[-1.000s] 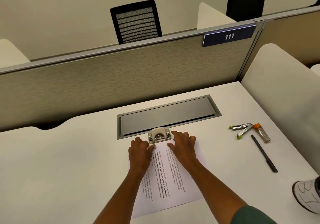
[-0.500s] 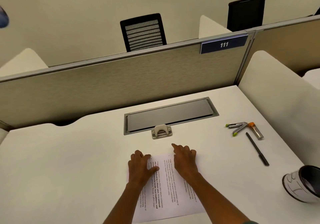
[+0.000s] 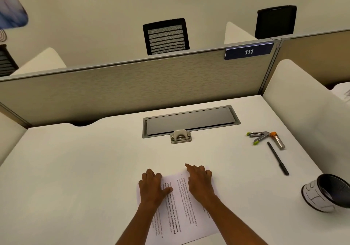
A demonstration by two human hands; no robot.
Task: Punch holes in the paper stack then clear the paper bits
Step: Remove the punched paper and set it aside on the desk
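paper stack (image 3: pixel 181 208): lies flat on the white tabletop (image 3: pixel 75 169), near centre, printed text up, far edge pointing at the punch; two small holes visible near its far edge.
left hand (image 3: pixel 151 186): palm down on the far left corner of the stack, fingers spread flat and pressing, thumb angled in over the text. Nothing pinched.
right hand (image 3: pixel 198 180): palm down on the far right part of the stack, fingers loosely bent, index tip reaching the far edge. Grip holds nothing, just rests on the paper.
hole punch (image 3: pixel 180 136): beige, far centre, well apart from the stack, touching the near rim of the grey cable tray lid (image 3: pixel 191 121).
right side: stapler (image 3: pixel 258 136) with green tips, small tube with orange cap (image 3: pixel 277 140), black pen (image 3: pixel 278 158), all grouped close together.
near right: cup (image 3: pixel 325 193) lying on its side, dark inside facing right.
paper bits: can't make any out on the tabletop.
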